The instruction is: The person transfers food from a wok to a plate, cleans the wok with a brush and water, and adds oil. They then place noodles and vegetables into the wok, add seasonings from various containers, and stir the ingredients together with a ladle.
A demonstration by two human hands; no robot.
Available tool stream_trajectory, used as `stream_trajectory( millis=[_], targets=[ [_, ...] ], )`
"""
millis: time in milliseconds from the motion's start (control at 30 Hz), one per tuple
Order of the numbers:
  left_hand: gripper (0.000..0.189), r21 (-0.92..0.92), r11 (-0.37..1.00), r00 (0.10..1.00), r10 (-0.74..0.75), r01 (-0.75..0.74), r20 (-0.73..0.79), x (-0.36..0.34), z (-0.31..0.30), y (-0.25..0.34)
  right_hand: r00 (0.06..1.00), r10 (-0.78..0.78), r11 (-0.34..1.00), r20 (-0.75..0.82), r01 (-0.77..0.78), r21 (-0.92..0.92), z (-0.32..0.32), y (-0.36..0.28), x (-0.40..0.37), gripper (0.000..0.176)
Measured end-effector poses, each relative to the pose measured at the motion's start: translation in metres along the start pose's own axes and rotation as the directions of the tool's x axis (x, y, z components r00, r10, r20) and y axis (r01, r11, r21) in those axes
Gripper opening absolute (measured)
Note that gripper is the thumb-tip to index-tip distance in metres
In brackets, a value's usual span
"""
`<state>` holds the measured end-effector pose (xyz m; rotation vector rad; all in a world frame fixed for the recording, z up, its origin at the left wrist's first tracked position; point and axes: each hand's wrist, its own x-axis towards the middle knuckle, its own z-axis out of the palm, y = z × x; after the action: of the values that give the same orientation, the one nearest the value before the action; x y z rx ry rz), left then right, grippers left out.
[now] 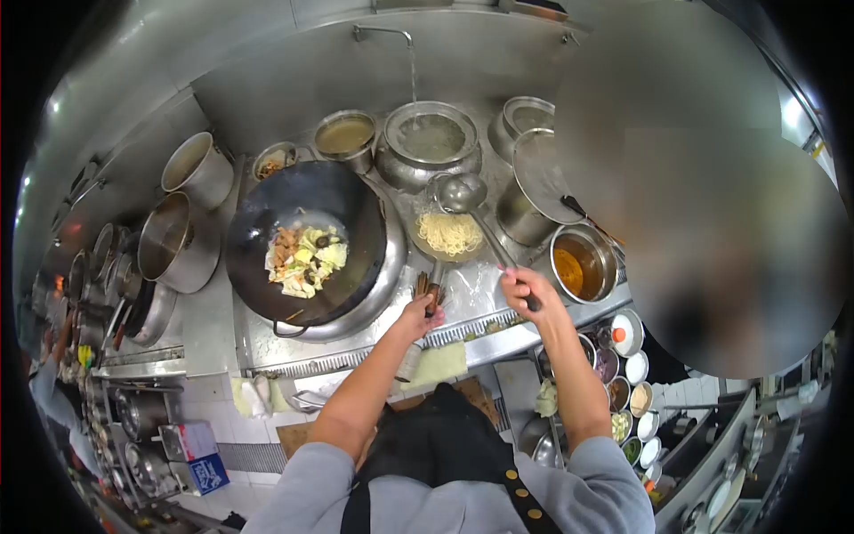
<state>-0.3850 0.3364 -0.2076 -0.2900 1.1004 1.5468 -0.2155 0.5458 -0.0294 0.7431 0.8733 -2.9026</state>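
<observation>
A black wok [267,222] holds cabbage, meat and other vegetables [305,259]. To its right a strainer of pale noodles [449,234] rests over the steel counter, and my left hand [422,311] grips its wooden handle [429,288]. My right hand [525,289] holds the long handle of a steel ladle [463,191], whose bowl sits just above the noodles. Water runs from a tap [384,32] into a large pot [431,141] behind them.
Pots of broth [345,135] and an orange sauce pot [583,263] ring the stove. Several small seasoning bowls [627,334] line the right edge. Stacked pots [178,236] stand at the left. A blurred person stands at the right, and another person's sleeve [49,392] shows at the far left.
</observation>
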Motion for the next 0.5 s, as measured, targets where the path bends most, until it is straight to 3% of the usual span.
stream_trajectory(
  millis=[33,67,100,133,167,200,300,333,367,433,500],
  targets=[
    [0.021,-0.01,1.0,1.0,-0.008,0.008,-0.005,-0.006,0.0,0.0,0.992,-0.032,0.987,-0.119,0.012,-0.162,0.0,0.008,-0.015,0.017],
    [0.022,-0.018,1.0,1.0,-0.001,0.001,0.019,-0.005,-0.005,-0.002,0.964,-0.127,0.898,-0.234,0.011,-0.441,0.004,0.019,-0.031,0.023],
    [0.022,-0.018,1.0,1.0,-0.011,0.011,0.017,-0.004,-0.008,-0.004,0.919,-0.247,0.731,-0.307,-0.032,-0.682,0.006,0.03,-0.046,0.029],
    [0.023,-0.006,1.0,1.0,-0.004,0.004,0.023,-0.009,-0.006,-0.002,0.87,-0.369,0.486,-0.326,-0.119,-0.866,0.0,0.039,-0.055,0.047],
    [0.024,0.004,1.0,1.0,0.006,-0.006,0.031,-0.011,-0.003,0.0,0.869,-0.368,0.484,-0.33,-0.124,-0.866,-0.035,0.045,-0.046,0.047],
    [0.025,0.008,1.0,1.0,0.014,-0.014,0.026,-0.011,-0.001,0.001,0.749,-0.658,0.02,0.084,0.129,-0.991,-0.093,0.052,-0.025,0.051],
    [0.029,0.021,0.999,0.998,0.048,-0.047,-0.041,-0.014,0.008,-0.002,0.81,-0.58,0.271,-0.082,0.097,-0.958,-0.053,0.026,-0.014,0.059],
    [0.042,0.032,0.998,0.998,0.051,-0.052,0.035,-0.004,0.001,-0.005,0.871,-0.478,0.438,-0.118,0.119,-0.891,-0.04,0.007,0.004,0.057],
    [0.042,0.032,0.998,0.998,0.06,-0.061,0.032,-0.011,0.004,-0.006,0.921,-0.366,0.591,-0.131,0.122,-0.798,-0.029,-0.011,0.024,0.056],
    [0.057,0.051,0.995,0.996,0.083,-0.084,0.026,-0.036,0.019,-0.006,0.916,-0.397,0.579,-0.059,0.2,-0.791,-0.021,-0.035,0.088,0.052],
    [0.067,0.081,0.992,0.995,0.099,-0.097,-0.03,-0.045,0.016,-0.013,0.816,-0.578,0.381,-0.02,0.247,-0.891,-0.027,-0.05,0.171,0.045]
  ],
)
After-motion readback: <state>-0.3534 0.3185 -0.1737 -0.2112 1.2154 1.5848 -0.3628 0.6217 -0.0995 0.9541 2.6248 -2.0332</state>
